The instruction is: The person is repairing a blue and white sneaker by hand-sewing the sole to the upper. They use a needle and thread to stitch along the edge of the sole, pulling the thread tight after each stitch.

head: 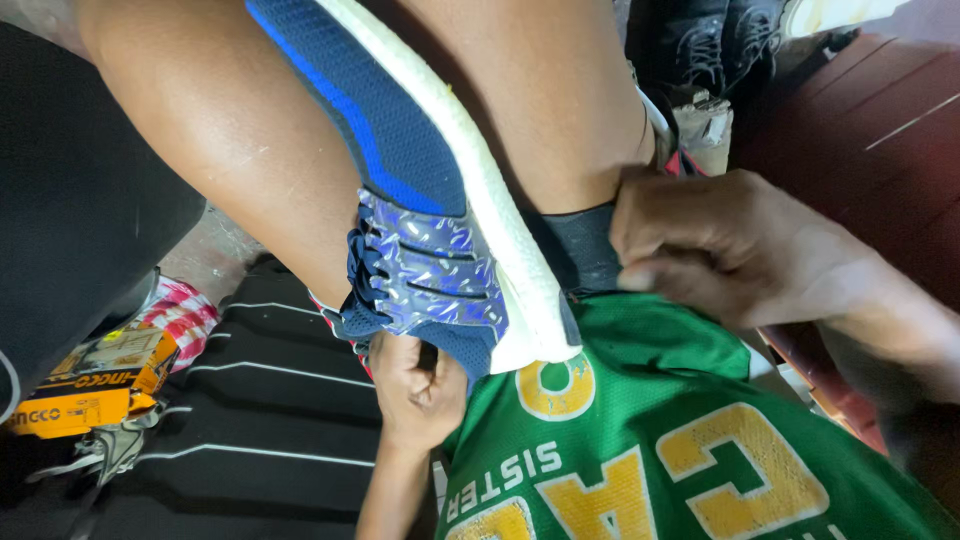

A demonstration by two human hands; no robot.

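Shoe, blue with a white sole, lies wedged between the knees above a green jersey. Left hand pinches its heel end; right hand is clenched on a dark strap. Work looks mid-grip, needing a steady hold.

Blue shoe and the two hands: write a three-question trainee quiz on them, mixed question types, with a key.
1. True or false: the blue shoe lies sole-down on the floor.
2. Which hand grips the shoe's heel end from below? A left hand B right hand
3. Fill in: the right hand pinches a black ____ beside the white sole.

Key
1. False; it is held between the knees above the green jersey.
2. A
3. Strip, possibly the insole; what it is cannot be told for certain.
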